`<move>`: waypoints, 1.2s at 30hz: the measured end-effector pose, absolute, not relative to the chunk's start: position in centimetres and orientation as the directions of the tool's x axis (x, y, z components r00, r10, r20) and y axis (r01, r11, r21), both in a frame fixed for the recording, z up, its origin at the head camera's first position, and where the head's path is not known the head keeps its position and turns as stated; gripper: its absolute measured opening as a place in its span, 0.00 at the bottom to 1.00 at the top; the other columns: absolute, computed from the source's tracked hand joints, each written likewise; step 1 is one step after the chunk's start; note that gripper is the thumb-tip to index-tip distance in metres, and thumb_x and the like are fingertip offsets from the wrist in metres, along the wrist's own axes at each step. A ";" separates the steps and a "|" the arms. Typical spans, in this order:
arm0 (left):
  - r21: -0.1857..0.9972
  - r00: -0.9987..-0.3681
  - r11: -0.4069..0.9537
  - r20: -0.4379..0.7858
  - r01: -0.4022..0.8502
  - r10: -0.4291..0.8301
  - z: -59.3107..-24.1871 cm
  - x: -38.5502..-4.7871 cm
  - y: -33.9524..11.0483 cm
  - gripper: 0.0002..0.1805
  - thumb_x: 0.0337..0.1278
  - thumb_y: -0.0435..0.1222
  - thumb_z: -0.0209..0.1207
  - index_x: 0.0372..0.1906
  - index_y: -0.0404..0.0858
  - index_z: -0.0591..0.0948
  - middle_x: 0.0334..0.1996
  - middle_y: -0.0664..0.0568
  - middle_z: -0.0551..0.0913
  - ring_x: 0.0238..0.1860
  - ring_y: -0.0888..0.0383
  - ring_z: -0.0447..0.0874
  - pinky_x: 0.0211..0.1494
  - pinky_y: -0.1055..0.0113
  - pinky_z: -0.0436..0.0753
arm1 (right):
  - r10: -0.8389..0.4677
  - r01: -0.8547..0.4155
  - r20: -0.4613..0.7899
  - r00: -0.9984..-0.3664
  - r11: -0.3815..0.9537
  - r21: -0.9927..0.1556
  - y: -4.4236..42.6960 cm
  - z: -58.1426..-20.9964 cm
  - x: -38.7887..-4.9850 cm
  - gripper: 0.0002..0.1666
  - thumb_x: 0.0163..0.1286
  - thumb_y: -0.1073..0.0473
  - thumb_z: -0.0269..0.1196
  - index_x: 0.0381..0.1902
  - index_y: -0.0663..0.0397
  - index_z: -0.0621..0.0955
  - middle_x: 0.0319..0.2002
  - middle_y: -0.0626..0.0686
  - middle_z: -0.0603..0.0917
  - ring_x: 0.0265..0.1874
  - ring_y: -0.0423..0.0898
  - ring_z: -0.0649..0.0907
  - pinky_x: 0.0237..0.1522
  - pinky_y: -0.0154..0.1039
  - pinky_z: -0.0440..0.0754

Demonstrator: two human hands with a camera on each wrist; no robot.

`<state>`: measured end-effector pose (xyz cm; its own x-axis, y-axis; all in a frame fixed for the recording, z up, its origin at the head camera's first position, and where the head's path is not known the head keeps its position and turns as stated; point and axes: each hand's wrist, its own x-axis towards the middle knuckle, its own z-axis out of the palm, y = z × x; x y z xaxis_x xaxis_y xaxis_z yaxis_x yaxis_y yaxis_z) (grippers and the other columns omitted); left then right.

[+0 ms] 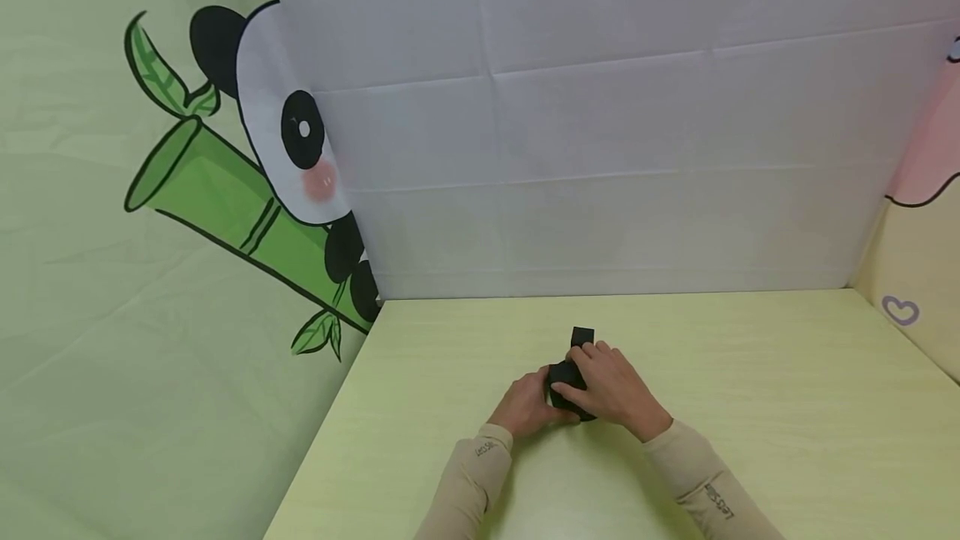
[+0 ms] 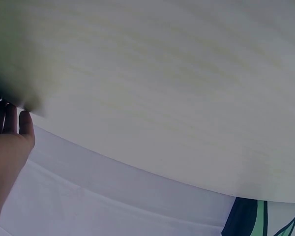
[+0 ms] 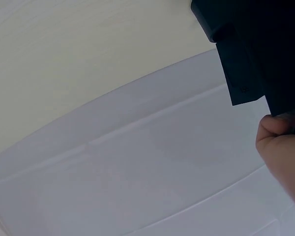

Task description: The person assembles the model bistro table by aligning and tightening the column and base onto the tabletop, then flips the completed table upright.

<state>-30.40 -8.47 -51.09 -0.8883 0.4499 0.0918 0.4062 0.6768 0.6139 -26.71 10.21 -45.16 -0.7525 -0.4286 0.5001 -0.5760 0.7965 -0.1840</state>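
Observation:
A small black box-like object (image 1: 567, 375) stands on the pale table between both hands in the head view. Behind it, a black flap-like piece (image 1: 582, 336) sticks out toward the back. My left hand (image 1: 527, 405) grips the object's left side, thumb along the near edge. From the right, my right hand (image 1: 617, 390) holds it, with fingers over the top and the thumb across the front. In the right wrist view the dark object (image 3: 280, 49) shows a thin flat piece (image 3: 241, 73) beside its main body. The left wrist view catches only part of the left hand (image 2: 10, 142).
The light wood-grain table (image 1: 750, 407) spreads around the hands. A white creased cloth (image 1: 600, 123) hangs along its back edge. On the left is a green curtain (image 1: 90, 340) with a panda and bamboo print; a printed panel (image 1: 915, 273) borders the right.

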 end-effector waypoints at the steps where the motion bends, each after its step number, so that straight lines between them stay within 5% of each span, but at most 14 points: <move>1: 0.618 -0.889 0.675 0.089 0.403 0.449 -51.1 -30.4 -8.5 0.39 0.50 0.52 0.79 0.64 0.39 0.78 0.51 0.51 0.86 0.50 0.56 0.84 0.56 0.59 0.82 | -0.428 -0.576 0.502 -0.752 0.797 -0.183 10.2 -45.2 -26.7 0.23 0.63 0.48 0.75 0.43 0.60 0.82 0.33 0.53 0.80 0.30 0.49 0.74 0.32 0.43 0.74; 36: 0.616 -0.884 0.670 0.101 0.415 0.456 -51.1 -30.4 -8.6 0.36 0.49 0.52 0.79 0.61 0.40 0.80 0.47 0.52 0.86 0.45 0.59 0.84 0.52 0.62 0.83 | -0.427 -0.578 0.517 -0.742 0.798 -0.171 9.8 -45.3 -26.5 0.19 0.64 0.51 0.75 0.37 0.59 0.80 0.29 0.49 0.77 0.28 0.47 0.72 0.30 0.40 0.71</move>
<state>-30.41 -8.58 -51.06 -0.8845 0.4556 0.1006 0.4151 0.6699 0.6155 -26.52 9.83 -45.26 -0.7419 -0.4272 0.5168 -0.5783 0.7978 -0.1705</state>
